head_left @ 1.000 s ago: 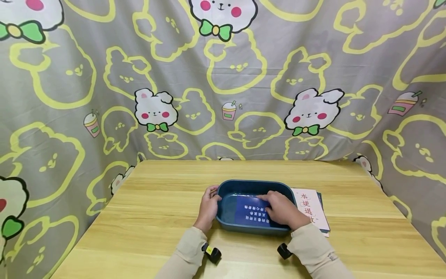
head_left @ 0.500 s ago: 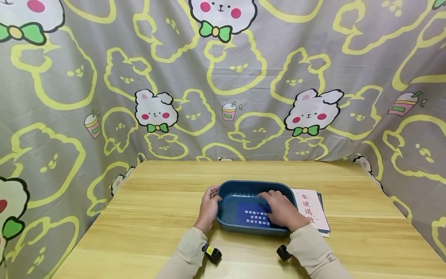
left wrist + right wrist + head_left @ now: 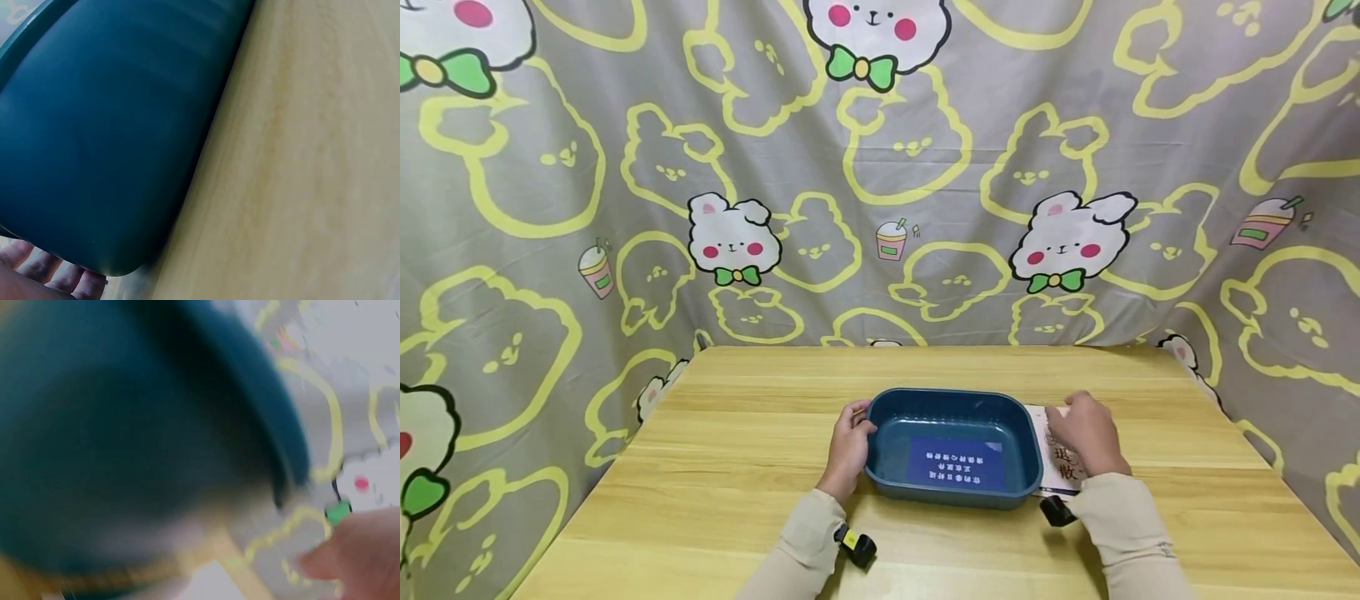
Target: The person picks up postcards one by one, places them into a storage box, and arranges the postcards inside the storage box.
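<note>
A dark teal plastic storage bin [image 3: 955,410] stands on the wooden table in the head view. My left hand [image 3: 847,450] grips its left end, thumb at the rim and fingers along the outside. Those fingers [image 3: 40,265] show at the bin's end wall in the left wrist view. Inside, a blue card [image 3: 958,464] with white writing lies on the bottom. To the right of the bin is a small stack of cards [image 3: 1063,479], the top one pale with red writing. My right hand [image 3: 1090,433] hovers over that stack, fingers loosely bent, and hides part of it.
The wooden table [image 3: 737,467] reaches back to a grey curtain [image 3: 827,275] printed with cartoon rabbits. Black wrist cameras hang under both sleeves, the right one [image 3: 1057,510] close by the bin's near right corner.
My right hand has let go of the blue card, left the bin and moved right over the card stack. The card has settled toward the bin's near side. My left hand has stayed put.
</note>
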### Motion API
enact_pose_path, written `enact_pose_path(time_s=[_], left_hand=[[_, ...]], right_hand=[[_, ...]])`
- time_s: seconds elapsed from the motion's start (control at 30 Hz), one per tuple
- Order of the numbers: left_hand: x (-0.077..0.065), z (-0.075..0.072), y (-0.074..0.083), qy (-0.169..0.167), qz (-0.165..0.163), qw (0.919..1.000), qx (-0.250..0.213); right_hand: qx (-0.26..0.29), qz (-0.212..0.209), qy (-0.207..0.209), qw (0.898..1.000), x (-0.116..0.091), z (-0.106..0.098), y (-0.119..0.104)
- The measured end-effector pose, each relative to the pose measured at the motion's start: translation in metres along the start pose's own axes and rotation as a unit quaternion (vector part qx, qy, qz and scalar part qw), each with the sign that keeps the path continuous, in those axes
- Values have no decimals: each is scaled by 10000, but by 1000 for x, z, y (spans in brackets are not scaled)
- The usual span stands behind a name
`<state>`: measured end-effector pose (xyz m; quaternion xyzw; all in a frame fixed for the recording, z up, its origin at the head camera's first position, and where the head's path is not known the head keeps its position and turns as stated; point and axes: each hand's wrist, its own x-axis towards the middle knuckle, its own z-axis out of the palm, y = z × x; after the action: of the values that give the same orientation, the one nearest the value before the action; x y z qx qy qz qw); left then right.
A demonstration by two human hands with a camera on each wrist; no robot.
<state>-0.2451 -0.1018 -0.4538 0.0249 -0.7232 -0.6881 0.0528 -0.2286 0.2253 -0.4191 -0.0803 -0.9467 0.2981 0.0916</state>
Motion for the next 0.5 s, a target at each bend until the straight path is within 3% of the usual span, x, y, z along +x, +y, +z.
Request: enact_pose_path(time_s=[0.1, 0.17, 0.3, 0.43, 0.5], left_hand=[[0, 0, 0, 0, 2, 10000, 19], [1, 0, 0, 9, -19, 10000, 11], [3, 0, -2, 3, 32, 10000, 15], [4, 0, -5, -13, 22, 10000, 41], [4, 0, -5, -15, -4, 10000, 34]], right_hand=[[-339, 686, -1056, 9915, 0, -7, 17], [-392, 946, -1424, 9845, 0, -7, 24], [-170, 1026, -1445, 9840, 2, -6, 33], [699, 1024, -1365, 9828, 5, -6, 41], [1274, 1034, -1364, 9770, 7, -5, 46]])
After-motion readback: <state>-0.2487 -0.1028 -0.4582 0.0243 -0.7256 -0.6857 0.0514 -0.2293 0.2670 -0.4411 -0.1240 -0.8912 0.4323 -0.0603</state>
